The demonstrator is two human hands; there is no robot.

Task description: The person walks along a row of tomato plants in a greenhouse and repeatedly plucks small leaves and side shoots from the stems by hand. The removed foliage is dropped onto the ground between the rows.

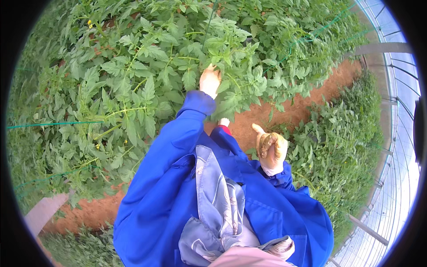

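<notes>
My left hand reaches in among the leaves of a tomato plant, close to its upper shoot and a thin upright green string. Leaves cover its fingertips, so whether it grips the stem cannot be told. Lower right, over the soil path, my right hand has curled, soiled fingers with the thumb or one finger stretched out; the inside of the curl is hidden. Both arms wear blue sleeves.
Dense tomato plants fill the left and top, with green twine running through them. Another plant row borders the reddish soil path on the right. Beyond it stands the greenhouse's framed film wall.
</notes>
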